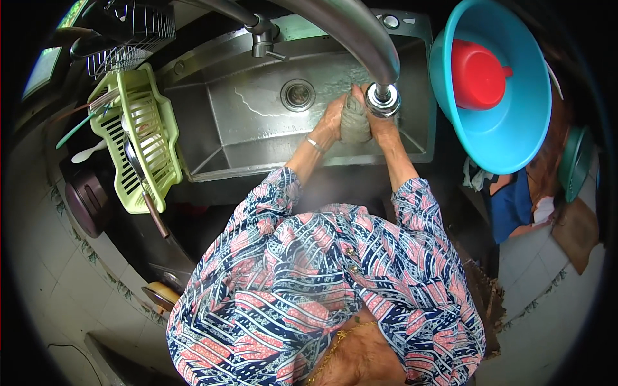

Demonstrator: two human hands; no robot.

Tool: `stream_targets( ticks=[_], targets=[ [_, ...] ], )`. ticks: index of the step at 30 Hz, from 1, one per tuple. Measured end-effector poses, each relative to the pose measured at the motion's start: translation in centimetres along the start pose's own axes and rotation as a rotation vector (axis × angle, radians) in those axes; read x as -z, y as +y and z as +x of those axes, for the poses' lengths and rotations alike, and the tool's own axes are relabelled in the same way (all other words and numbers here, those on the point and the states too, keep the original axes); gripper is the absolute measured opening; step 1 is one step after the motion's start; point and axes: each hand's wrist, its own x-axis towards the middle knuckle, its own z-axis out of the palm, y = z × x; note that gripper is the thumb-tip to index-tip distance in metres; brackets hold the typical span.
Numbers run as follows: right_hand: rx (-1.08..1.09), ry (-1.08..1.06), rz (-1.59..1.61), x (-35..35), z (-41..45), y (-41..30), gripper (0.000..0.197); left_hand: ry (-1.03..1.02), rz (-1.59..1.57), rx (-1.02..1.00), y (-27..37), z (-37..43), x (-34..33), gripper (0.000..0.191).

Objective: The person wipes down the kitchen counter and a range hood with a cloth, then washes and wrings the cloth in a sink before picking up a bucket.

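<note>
Both my hands are over the right part of a stainless steel sink, around a wet grey-brown cloth. My left hand grips the cloth's left side, a bracelet on its wrist. My right hand holds the right side, partly hidden by the head of the curved metal faucet. The cloth is bunched lengthwise between the palms. Water lies on the sink floor beyond the hands, and the drain is to their left.
Left of the sink stands a green plastic dish rack with dishes and utensils, a wire basket behind it. At the right, a blue basin holds a red plastic vessel. A smaller metal tap rises behind the sink.
</note>
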Motion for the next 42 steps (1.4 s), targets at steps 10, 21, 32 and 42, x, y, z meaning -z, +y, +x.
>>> stream_targets(
  ticks=[10, 21, 32, 42],
  targets=[
    [-0.380, 0.152, 0.461, 1.4, -1.0, -4.0, 0.025, 0.052, -0.562, 0.072, -2.0, 1.1, 0.3, 0.055],
    [0.311, 0.116, -0.622, -1.8, -5.3, -6.7, 0.048, -0.138, -0.727, 0.206, -0.7, -1.7, -1.5, 0.037],
    [0.239, 0.202, -0.311, 1.2, -0.6, -5.9, 0.012, 0.097, -0.353, -0.004, 0.5, 0.4, -3.1, 0.019],
    [-0.026, -0.128, -0.237, 1.9, 0.7, -6.5, 0.025, 0.205, -0.373, 0.079, -0.7, 0.9, -2.3, 0.029]
  ],
)
